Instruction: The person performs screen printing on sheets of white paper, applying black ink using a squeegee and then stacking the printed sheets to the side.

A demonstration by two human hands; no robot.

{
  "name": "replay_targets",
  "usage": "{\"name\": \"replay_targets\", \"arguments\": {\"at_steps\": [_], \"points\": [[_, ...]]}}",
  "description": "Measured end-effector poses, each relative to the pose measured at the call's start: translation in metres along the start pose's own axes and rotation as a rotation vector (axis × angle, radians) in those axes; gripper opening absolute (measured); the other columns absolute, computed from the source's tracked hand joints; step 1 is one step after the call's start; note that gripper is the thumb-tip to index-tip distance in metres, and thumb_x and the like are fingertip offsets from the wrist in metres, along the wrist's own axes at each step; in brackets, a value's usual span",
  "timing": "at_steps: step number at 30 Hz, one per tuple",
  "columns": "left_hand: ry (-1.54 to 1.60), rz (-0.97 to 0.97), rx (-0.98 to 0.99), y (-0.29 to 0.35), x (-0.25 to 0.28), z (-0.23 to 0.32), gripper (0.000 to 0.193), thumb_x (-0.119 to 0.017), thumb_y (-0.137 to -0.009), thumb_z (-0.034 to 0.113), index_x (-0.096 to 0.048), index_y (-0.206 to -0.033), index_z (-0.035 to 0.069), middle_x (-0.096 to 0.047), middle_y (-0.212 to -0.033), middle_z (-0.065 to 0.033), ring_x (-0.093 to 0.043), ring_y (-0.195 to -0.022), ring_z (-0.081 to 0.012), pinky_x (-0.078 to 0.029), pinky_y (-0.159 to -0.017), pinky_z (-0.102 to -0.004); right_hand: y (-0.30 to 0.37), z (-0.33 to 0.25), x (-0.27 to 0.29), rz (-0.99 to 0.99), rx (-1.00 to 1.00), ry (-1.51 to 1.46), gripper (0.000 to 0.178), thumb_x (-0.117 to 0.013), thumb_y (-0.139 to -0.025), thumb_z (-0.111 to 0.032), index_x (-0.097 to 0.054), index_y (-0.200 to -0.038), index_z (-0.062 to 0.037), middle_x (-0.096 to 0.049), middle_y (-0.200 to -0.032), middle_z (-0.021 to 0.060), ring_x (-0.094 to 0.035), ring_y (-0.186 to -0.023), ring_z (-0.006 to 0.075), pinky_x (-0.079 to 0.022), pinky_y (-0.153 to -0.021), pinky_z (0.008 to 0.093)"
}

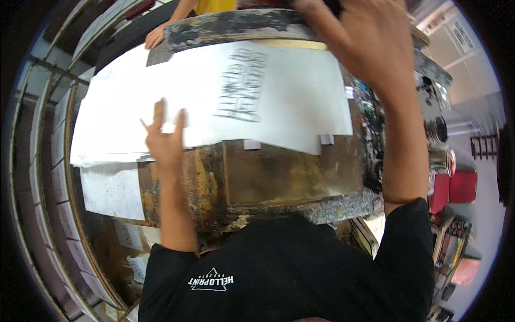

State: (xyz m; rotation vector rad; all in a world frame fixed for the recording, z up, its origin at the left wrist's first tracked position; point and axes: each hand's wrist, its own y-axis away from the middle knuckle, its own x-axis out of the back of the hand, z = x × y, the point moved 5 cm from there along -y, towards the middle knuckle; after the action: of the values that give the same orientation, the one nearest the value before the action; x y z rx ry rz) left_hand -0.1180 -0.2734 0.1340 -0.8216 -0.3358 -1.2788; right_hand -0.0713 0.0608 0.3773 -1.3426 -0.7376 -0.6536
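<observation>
My left hand (165, 140) is open, its fingers spread and slightly blurred over the near part of a large white sheet (300, 91). Dark hand-drawn style lettering is printed in several lines across the sheet's middle. Other white sheets (112, 123) appear to lie beneath and to the left, their edges uneven. My right hand (373, 40) reaches to the top of the view, over the right part of a paint-stained frame bar (241, 26). Its thumb stands apart, but the other fingers are cut off or blurred, so its grip does not show.
Another person's hand (155, 36) rests by the bar's left end. Under the sheets is a stained brown board (289, 172) with small white tabs (326, 139). A metal rack (40, 161) stands at left; cans (435, 130) and a red chair (461, 186) are at right.
</observation>
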Motion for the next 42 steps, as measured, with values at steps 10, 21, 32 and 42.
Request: {"name": "replay_targets", "arguments": {"at_steps": [10,21,32,42], "points": [[-0.284,-0.617,-0.706,0.125,-0.165,0.115,0.115,-0.063,-0.083,0.084,-0.035,-0.17,0.014,-0.022,-0.177,-0.0211,-0.016,-0.165,-0.0428,0.0,-0.129,-0.0717,0.018,0.004,-0.006,0.033,0.03,-0.119,0.048,-0.056,-0.106,-0.055,-0.067,-0.106,-0.0088,-0.073,-0.089,0.0103,-0.065,-0.081,0.0205,-0.045,-0.086,0.0403],[0.51,-0.273,0.129,0.063,-0.057,0.135,0.119,-0.095,-0.079,0.041,-0.029,-0.17,0.003,-0.049,-0.156,-0.0278,-0.049,-0.146,-0.039,-0.045,-0.118,-0.0519,0.058,-0.002,-0.019,0.082,0.096,-0.055,0.062,-0.064,-0.103,-0.053,-0.062,-0.142,-0.005,-0.072,-0.093,0.0162,-0.069,-0.093,0.0372,-0.045,-0.091,0.0492],[-0.145,-0.329,-0.246,0.129,-0.075,0.025,0.121,-0.099,-0.053,0.062,-0.063,-0.15,0.0,-0.057,-0.098,-0.0086,-0.058,-0.091,-0.0275,-0.05,-0.081,-0.0426,0.238,-0.035,-0.145,-0.562,0.045,-0.391,0.046,-0.082,-0.086,-0.029,-0.07,-0.128,-0.0155,-0.069,-0.12,0.007,-0.065,-0.109,0.0294,-0.056,-0.088,0.0461],[-0.089,-0.322,-0.244,0.128,-0.075,0.021,0.122,-0.097,-0.053,0.067,-0.064,-0.147,-0.003,-0.057,-0.093,-0.0096,-0.056,-0.085,-0.0266,-0.049,-0.079,-0.0421,0.079,0.063,-0.332,-0.301,0.097,-0.223,0.038,-0.07,-0.098,-0.048,-0.072,-0.117,-0.0163,-0.072,-0.109,0.0087,-0.07,-0.104,0.0346,-0.059,-0.083,0.0507]]}}
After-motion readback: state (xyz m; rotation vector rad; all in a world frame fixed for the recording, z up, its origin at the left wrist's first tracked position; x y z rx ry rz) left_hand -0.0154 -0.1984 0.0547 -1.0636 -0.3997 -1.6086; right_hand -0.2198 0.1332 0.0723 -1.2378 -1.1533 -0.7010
